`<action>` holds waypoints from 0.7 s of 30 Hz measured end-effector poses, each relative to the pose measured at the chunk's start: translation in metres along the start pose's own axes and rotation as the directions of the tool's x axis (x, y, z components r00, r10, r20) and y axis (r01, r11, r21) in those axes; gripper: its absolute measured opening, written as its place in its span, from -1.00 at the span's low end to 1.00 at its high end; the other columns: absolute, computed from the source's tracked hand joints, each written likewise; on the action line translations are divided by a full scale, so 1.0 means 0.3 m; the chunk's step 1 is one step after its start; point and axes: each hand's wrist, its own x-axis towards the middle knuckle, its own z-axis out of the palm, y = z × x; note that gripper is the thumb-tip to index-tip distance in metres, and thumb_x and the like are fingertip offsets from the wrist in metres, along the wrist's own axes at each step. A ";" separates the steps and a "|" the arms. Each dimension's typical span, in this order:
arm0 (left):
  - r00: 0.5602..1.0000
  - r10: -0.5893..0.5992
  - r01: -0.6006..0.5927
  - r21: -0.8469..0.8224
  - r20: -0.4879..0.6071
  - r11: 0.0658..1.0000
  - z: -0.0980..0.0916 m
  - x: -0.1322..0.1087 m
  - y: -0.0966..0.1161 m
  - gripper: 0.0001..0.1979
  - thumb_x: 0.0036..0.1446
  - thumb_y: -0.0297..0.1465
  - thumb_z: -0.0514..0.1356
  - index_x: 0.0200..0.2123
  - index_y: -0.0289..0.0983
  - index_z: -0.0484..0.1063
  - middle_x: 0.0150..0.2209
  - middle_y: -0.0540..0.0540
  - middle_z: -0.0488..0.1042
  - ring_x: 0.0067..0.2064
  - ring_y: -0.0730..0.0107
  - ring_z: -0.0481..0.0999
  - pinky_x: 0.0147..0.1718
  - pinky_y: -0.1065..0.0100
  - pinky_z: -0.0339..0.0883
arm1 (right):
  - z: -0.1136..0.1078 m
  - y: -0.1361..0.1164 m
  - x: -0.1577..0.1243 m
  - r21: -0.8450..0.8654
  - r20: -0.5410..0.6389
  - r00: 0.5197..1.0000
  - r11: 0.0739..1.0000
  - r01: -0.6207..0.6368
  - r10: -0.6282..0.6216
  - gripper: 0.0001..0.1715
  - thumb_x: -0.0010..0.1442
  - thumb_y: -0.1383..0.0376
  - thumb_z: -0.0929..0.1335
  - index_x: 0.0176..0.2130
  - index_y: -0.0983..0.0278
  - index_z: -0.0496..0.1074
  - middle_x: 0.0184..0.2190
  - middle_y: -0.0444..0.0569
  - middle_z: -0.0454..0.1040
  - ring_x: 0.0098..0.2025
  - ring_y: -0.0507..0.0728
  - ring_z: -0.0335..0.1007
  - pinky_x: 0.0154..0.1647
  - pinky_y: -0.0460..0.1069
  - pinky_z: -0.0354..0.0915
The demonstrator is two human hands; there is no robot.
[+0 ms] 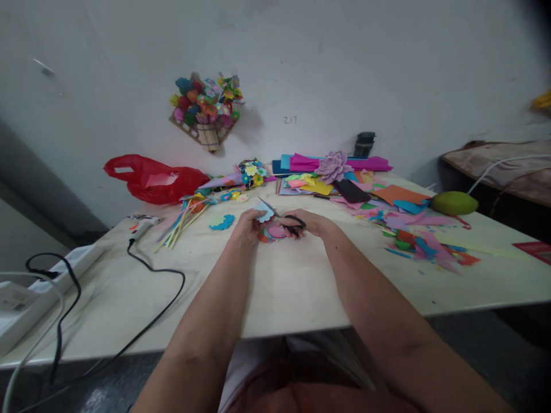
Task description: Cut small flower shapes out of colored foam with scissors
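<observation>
My left hand [247, 225] is closed on a small light-blue paper piece [264, 214] held over the white table [293, 287]. My right hand [313, 222] grips black-handled scissors [289, 223], whose blades point left into the blue piece. Under both hands lie pink and red paper cutouts [272, 232]. A blue flower-shaped cutout [222, 222] lies on the table just left of my left hand.
Coloured paper scraps [413, 235] spread to the right, with sheets and a purple paper flower [332, 166] behind. A green oval object [454, 202], red plastic bag [150, 180], glue gun [140, 225] with black cord [163, 292], sticks [181, 226] and a power strip [51, 281] surround them.
</observation>
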 end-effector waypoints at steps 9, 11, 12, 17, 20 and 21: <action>1.000 -0.009 0.009 0.020 0.003 1.000 0.004 -0.005 0.001 -0.79 -0.23 -0.58 0.20 -0.39 -0.36 0.42 -0.39 -0.17 0.52 -0.35 0.30 0.53 -0.40 0.35 0.46 | -0.001 0.000 -0.001 0.028 0.037 0.999 0.999 -0.024 0.023 -0.60 0.18 0.06 0.26 -0.26 0.38 0.38 -0.60 -0.10 0.41 -0.65 -0.04 0.27 -0.75 -0.17 0.04; 1.000 -0.007 0.007 0.024 0.007 1.000 0.005 -0.006 0.002 -0.81 -0.22 -0.58 0.20 -0.41 -0.37 0.41 -0.39 -0.18 0.51 -0.37 0.31 0.53 -0.40 0.35 0.46 | 0.000 -0.005 -0.004 0.023 0.042 0.999 0.999 -0.022 0.021 -0.59 0.20 0.07 0.24 -0.28 0.38 0.38 -0.61 -0.09 0.40 -0.65 -0.04 0.27 -0.74 -0.17 0.04; 1.000 -0.009 0.008 0.023 0.004 1.000 0.006 -0.007 0.003 -0.81 -0.22 -0.59 0.20 -0.41 -0.37 0.41 -0.40 -0.18 0.51 -0.38 0.33 0.53 -0.39 0.35 0.46 | 0.000 -0.006 -0.006 0.024 0.044 0.999 0.999 -0.023 0.022 -0.59 0.20 0.07 0.24 -0.28 0.39 0.38 -0.61 -0.09 0.40 -0.65 -0.04 0.27 -0.74 -0.17 0.05; 1.000 -0.027 0.027 0.024 -0.010 0.999 0.015 -0.013 0.010 -0.81 -0.21 -0.60 0.19 -0.41 -0.36 0.41 -0.42 -0.16 0.51 -0.42 0.37 0.51 -0.41 0.37 0.45 | -0.005 0.006 -0.001 0.033 0.052 0.998 0.999 -0.024 0.023 -0.58 0.20 0.06 0.24 -0.24 0.38 0.39 -0.58 -0.09 0.40 -0.63 -0.05 0.28 -0.75 -0.18 0.05; 1.000 -0.020 0.020 0.024 -0.005 1.000 0.014 -0.013 0.009 -0.82 -0.21 -0.60 0.18 -0.42 -0.35 0.41 -0.41 -0.17 0.52 -0.40 0.35 0.52 -0.41 0.36 0.45 | -0.007 0.015 0.005 0.034 0.049 0.999 0.999 -0.021 0.019 -0.57 0.20 0.05 0.24 -0.22 0.37 0.39 -0.58 -0.09 0.41 -0.63 -0.05 0.27 -0.74 -0.18 0.06; 1.000 -0.021 0.021 0.023 -0.006 1.000 0.013 -0.013 0.008 -0.81 -0.21 -0.60 0.18 -0.41 -0.35 0.41 -0.40 -0.17 0.52 -0.40 0.35 0.52 -0.41 0.35 0.45 | -0.008 0.017 0.006 0.031 0.046 0.999 0.999 -0.020 0.018 -0.57 0.20 0.05 0.24 -0.22 0.37 0.39 -0.58 -0.09 0.41 -0.64 -0.05 0.27 -0.74 -0.18 0.06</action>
